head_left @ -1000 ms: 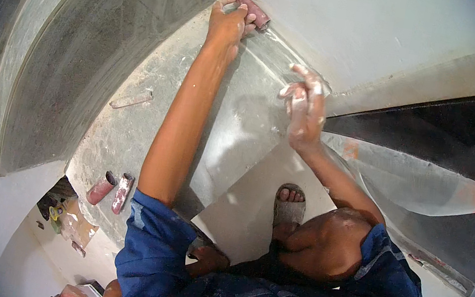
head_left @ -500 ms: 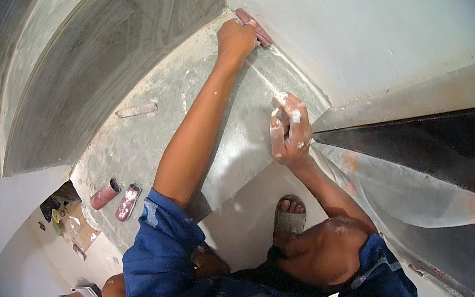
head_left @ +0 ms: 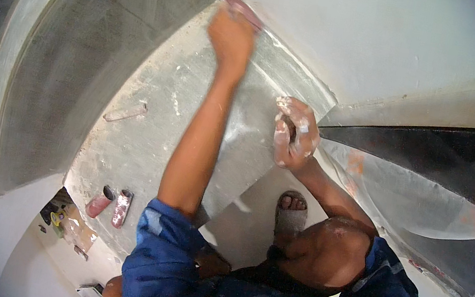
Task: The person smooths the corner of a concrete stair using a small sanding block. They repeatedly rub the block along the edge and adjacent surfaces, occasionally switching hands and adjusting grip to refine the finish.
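With its arm stretched far forward, my left hand (head_left: pixel 231 37) is closed on a reddish-brown strip that looks like folded sandpaper (head_left: pixel 244 12). The strip lies against the far corner, where the grey slab (head_left: pixel 167 83) meets the white wall (head_left: pixel 352 36). The hand and strip are slightly smeared by motion. Farther right, my right hand (head_left: pixel 298 134) hovers over the slab's right part, caked with white putty or dust. Its fingers curl loosely, with a gap between thumb and fingertips, and nothing shows inside.
Two rolled reddish tubes (head_left: pixel 121 209) and a thin flat stick (head_left: pixel 125 112) lie on the slab's left side. A grey panel (head_left: pixel 103 61) rises at left. Plastic sheeting (head_left: pixel 415 193) covers dark panels at right. My sandalled foot (head_left: pixel 291 212) is below.
My left hand and the reddish strip have shifted slightly up and left in the picture. My right hand has moved a little right. The view has tilted slightly.
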